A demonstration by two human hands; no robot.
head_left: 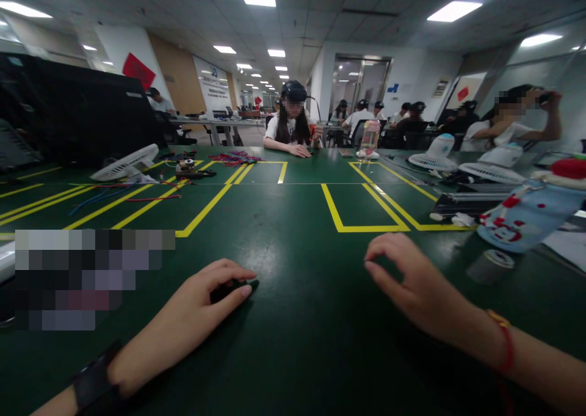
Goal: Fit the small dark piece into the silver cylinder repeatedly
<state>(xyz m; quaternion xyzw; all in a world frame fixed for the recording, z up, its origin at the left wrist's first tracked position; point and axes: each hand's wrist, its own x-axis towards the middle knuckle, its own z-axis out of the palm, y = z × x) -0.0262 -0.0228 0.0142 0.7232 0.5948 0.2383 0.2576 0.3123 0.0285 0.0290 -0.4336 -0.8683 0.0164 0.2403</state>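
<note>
My left hand rests low over the green table, thumb and forefinger apart with nothing between them. A dark watch is on that wrist. On the other side, my right hand hovers at the table, fingers loosely curved and thumb separated from the palm by a gap; no object shows in it. A red band circles the right wrist. Closest to this hand are a yellow tape outline ahead and a small grey cylinder to its right.
At right stand a light-blue snowman-patterned container and white fans. A white fan part, loose wires and a black monitor are at left. A person sits opposite, near a pink bottle.
</note>
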